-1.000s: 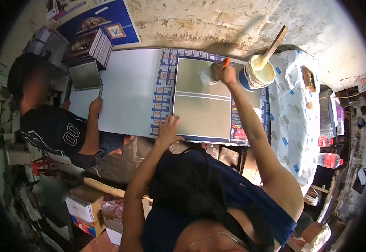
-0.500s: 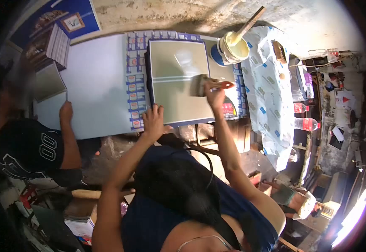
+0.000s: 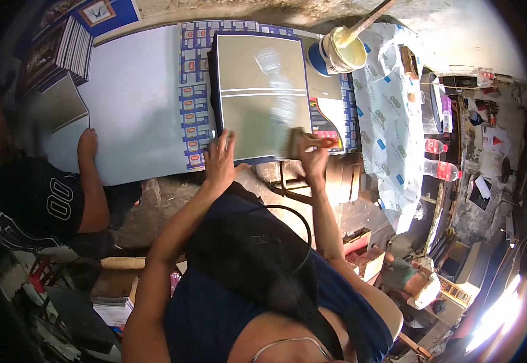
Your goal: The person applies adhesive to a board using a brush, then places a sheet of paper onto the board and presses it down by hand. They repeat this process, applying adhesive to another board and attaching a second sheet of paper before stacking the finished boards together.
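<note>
My right hand [image 3: 313, 154] is wrapped round a wide brush [image 3: 298, 143] with a red-orange handle, its bristles near the lower right corner of a grey-beige cover board [image 3: 245, 115]. A whitish wet streak [image 3: 283, 100] runs down the board's right half, and two white lines cross its middle. Spread fingers of my left hand [image 3: 221, 158] rest at the board's lower left edge. Beyond the board stands a bucket [image 3: 336, 53] of pale yellow paste with a stick [image 3: 366, 21] in it.
A person in a black shirt [image 3: 39, 202] holds a folded board [image 3: 63, 107] at the left. Stacked books [image 3: 57, 54] lie behind it. On the right are patterned wrapping paper [image 3: 387, 121] and plastic bottles [image 3: 442, 170]. Another person [image 3: 411, 278] is farther off.
The brush in my right hand has moved down the board towards its near edge, leaving a longer wet streak. The camera view has shifted, and the other person's folded board has changed angle.
</note>
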`<move>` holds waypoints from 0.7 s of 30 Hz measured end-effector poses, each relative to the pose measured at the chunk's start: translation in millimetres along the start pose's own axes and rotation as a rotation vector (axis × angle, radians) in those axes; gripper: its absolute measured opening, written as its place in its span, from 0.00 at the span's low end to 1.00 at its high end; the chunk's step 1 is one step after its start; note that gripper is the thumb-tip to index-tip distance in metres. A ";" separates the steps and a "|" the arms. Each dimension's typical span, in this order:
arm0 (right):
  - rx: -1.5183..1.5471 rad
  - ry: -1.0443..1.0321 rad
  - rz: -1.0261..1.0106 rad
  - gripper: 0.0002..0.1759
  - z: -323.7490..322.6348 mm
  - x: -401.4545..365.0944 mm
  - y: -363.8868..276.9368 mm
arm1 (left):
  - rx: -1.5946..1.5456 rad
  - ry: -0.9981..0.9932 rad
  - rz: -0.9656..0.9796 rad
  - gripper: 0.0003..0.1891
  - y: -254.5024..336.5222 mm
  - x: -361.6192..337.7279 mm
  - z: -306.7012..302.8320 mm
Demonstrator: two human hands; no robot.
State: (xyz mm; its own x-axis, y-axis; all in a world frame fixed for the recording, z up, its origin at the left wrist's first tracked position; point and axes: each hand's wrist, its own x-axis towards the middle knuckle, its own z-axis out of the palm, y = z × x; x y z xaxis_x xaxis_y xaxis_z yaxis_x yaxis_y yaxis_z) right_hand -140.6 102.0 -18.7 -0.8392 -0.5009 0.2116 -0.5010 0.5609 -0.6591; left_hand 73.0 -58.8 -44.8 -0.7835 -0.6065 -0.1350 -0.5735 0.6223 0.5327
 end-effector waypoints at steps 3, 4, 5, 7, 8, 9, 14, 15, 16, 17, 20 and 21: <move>-0.176 0.023 0.089 0.15 -36.4 15.9 10.4 | 0.002 0.014 0.003 0.53 -2.8 -0.8 4.0; -0.226 0.054 0.006 0.15 -41.1 17.4 11.7 | -0.006 0.015 0.005 0.52 -2.6 -2.6 3.8; -0.149 0.051 0.065 0.16 -39.3 17.5 -19.0 | -0.017 0.023 0.007 0.52 -2.4 -1.0 2.9; -0.065 0.029 -0.180 0.15 -21.7 3.7 -42.3 | -0.045 0.059 0.029 0.52 -3.2 -1.8 4.8; -0.121 0.013 -0.305 0.14 -13.5 -3.1 -51.2 | -0.046 0.040 0.015 0.52 -0.7 -1.3 3.7; -0.113 -0.053 -0.258 0.15 -9.5 -8.2 -46.6 | -0.043 0.022 0.002 0.52 0.7 -0.9 1.2; -0.163 -0.026 0.152 0.19 -54.6 21.1 50.2 | -0.041 0.075 0.025 0.53 -2.1 -2.5 8.1; -0.333 0.050 0.124 0.21 -71.6 32.3 64.1 | -0.038 0.067 0.024 0.52 -1.8 -3.2 6.9; -0.502 0.131 0.110 0.23 -88.4 43.6 78.5 | -0.035 0.058 0.026 0.52 -0.9 -4.2 4.9; -0.569 0.236 0.142 0.22 -107.8 45.6 80.0 | -0.033 0.053 0.026 0.51 1.0 -3.6 2.4; 0.533 0.410 0.468 0.21 -175.5 38.8 50.6 | -0.034 0.088 -0.031 0.49 9.6 -7.0 -7.5; 0.724 0.428 0.526 0.20 -184.2 35.2 51.9 | -0.057 0.080 0.025 0.48 12.0 -9.1 -11.6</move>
State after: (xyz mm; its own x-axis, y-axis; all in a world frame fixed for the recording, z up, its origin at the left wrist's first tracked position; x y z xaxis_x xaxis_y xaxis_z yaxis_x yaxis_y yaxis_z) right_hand -235.1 234.9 87.4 -0.9947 0.0567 -0.0860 0.0880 0.0338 -0.9956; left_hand 76.0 -51.5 -27.5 -0.7745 -0.6302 -0.0546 -0.5374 0.6100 0.5823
